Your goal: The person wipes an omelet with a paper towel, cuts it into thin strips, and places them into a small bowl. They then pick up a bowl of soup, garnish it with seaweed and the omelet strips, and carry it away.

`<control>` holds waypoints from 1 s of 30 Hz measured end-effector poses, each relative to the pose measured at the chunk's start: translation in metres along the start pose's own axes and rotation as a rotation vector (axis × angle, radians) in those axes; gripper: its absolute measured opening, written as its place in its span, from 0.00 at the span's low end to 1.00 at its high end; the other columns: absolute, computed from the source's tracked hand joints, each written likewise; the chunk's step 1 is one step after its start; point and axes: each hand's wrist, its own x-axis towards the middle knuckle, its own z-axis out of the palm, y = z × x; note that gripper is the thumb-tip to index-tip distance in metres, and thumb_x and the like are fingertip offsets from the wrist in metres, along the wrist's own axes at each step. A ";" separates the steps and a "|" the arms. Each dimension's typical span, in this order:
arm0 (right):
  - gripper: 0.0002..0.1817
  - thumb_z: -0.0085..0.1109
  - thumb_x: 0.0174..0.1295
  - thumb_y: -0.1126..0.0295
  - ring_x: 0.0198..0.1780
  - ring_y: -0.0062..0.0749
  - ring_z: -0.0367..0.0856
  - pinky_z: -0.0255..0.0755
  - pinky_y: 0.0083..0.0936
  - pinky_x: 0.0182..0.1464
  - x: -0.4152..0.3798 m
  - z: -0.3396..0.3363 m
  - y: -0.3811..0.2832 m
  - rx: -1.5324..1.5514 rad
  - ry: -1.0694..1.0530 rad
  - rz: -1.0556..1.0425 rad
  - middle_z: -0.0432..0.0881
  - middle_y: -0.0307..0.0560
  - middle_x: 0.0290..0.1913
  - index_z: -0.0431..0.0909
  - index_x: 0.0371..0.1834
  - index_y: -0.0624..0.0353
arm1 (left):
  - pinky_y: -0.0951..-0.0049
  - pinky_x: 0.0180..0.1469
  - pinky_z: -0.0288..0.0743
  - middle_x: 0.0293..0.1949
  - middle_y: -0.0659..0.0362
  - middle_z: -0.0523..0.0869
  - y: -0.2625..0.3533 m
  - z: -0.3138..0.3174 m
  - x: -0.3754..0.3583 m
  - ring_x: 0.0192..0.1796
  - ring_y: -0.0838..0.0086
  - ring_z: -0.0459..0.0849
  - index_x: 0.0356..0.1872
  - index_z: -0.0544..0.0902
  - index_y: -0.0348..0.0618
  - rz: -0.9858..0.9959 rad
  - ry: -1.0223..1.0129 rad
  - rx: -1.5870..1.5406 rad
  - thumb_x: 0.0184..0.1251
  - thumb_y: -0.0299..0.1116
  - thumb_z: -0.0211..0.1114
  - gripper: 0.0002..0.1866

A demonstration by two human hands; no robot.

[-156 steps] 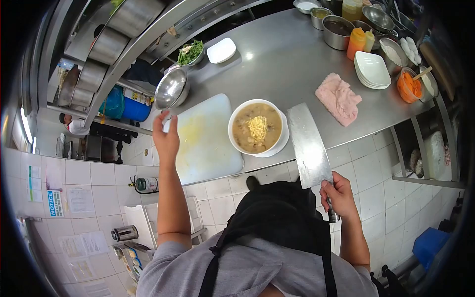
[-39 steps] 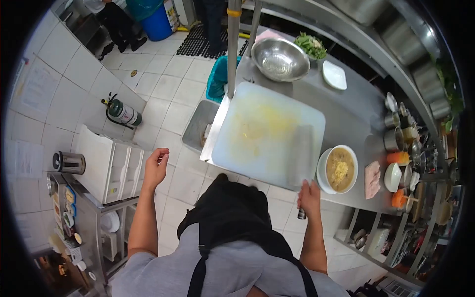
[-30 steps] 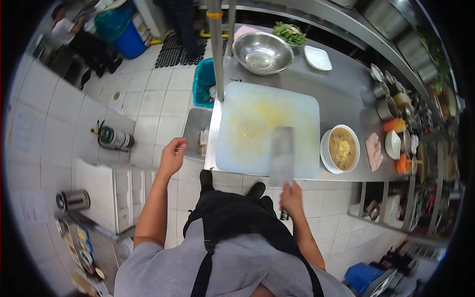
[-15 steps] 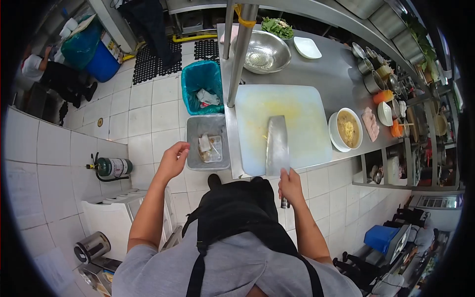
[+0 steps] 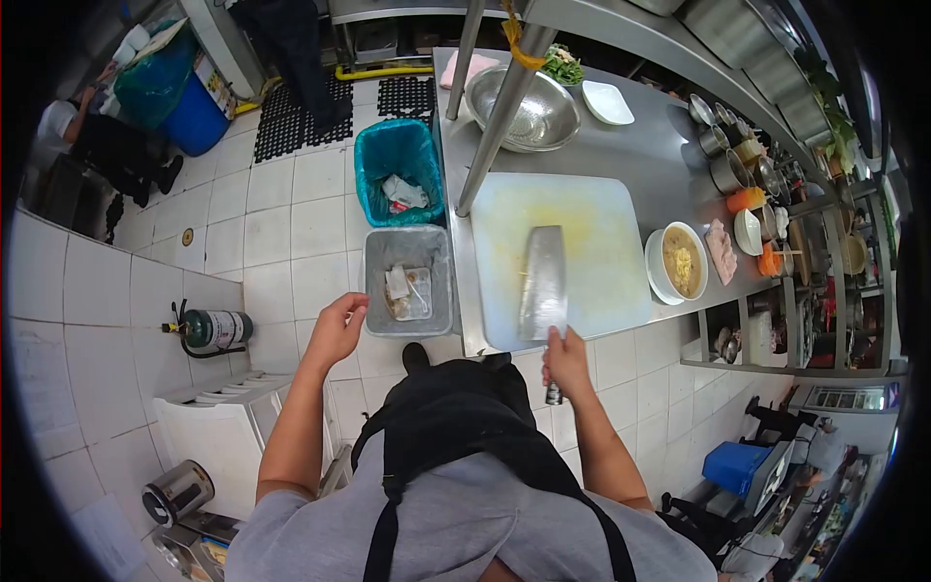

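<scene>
My right hand [image 5: 566, 361] is wrapped round the handle of a cleaver [image 5: 544, 281]. Its wide steel blade points away from me over the near part of the white cutting board [image 5: 606, 228], which carries yellow stains. My left hand [image 5: 338, 328] hangs in the air beside the grey bin [image 5: 366, 281], fingers loosely bent and holding nothing. Right of the board stands a white bowl [image 5: 696, 254] of brownish soup with a yellow shredded topping, on a white plate [image 5: 662, 284].
A steel mixing bowl [image 5: 533, 121], leafy greens [image 5: 561, 66] and a white dish [image 5: 608, 103] stand at the table's far end. A steel post [image 5: 504, 116] rises by the board. A teal-lined bin [image 5: 373, 184] adjoins the grey one. A pink cloth [image 5: 721, 251] lies right of the soup.
The view has shifted slightly, so the table and post appear a little further right. My right hand keeps its grip on the cleaver; my left hand stays beside the bin.
</scene>
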 end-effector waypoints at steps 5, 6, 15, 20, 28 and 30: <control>0.15 0.49 0.84 0.59 0.13 0.24 0.68 0.67 0.29 0.13 -0.016 0.055 -0.010 0.057 -0.253 0.011 0.68 0.38 0.19 0.69 0.39 0.57 | 0.62 0.58 0.80 0.55 0.46 0.89 0.026 0.021 0.018 0.57 0.56 0.87 0.58 0.85 0.38 0.076 -0.047 0.015 0.77 0.32 0.64 0.14; 0.16 0.49 0.84 0.58 0.14 0.24 0.68 0.66 0.30 0.14 -0.021 0.066 -0.024 0.113 -0.294 0.092 0.68 0.39 0.19 0.68 0.39 0.58 | 0.59 0.63 0.77 0.62 0.45 0.85 0.034 0.025 0.021 0.63 0.53 0.83 0.61 0.85 0.43 0.198 -0.009 0.086 0.75 0.33 0.65 0.16; 0.16 0.49 0.83 0.57 0.14 0.25 0.67 0.67 0.29 0.16 -0.023 0.076 -0.059 0.159 -0.470 0.091 0.69 0.40 0.20 0.68 0.40 0.57 | 0.37 0.81 0.43 0.85 0.44 0.55 0.081 0.062 -0.005 0.83 0.40 0.56 0.72 0.81 0.75 0.534 -0.086 0.398 0.71 0.57 0.68 0.28; 0.16 0.50 0.83 0.58 0.13 0.23 0.68 0.67 0.27 0.15 -0.032 0.076 -0.057 0.122 -0.550 0.078 0.69 0.38 0.20 0.69 0.40 0.58 | 0.36 0.82 0.39 0.86 0.43 0.51 0.072 0.060 -0.005 0.85 0.42 0.50 0.73 0.79 0.80 0.489 -0.110 0.518 0.71 0.56 0.66 0.28; 0.15 0.51 0.83 0.59 0.14 0.23 0.68 0.67 0.27 0.16 -0.042 0.058 -0.068 0.062 -0.606 0.074 0.70 0.39 0.19 0.69 0.40 0.59 | 0.35 0.81 0.39 0.87 0.45 0.50 0.051 0.025 0.047 0.85 0.43 0.51 0.75 0.77 0.79 0.449 0.061 0.526 0.75 0.54 0.62 0.28; 0.15 0.51 0.83 0.59 0.14 0.22 0.68 0.67 0.27 0.16 -0.044 0.054 -0.069 0.044 -0.607 0.066 0.70 0.39 0.19 0.69 0.40 0.59 | 0.35 0.81 0.39 0.86 0.45 0.51 0.049 0.015 0.060 0.85 0.42 0.51 0.76 0.76 0.78 0.411 0.093 0.539 0.77 0.57 0.59 0.27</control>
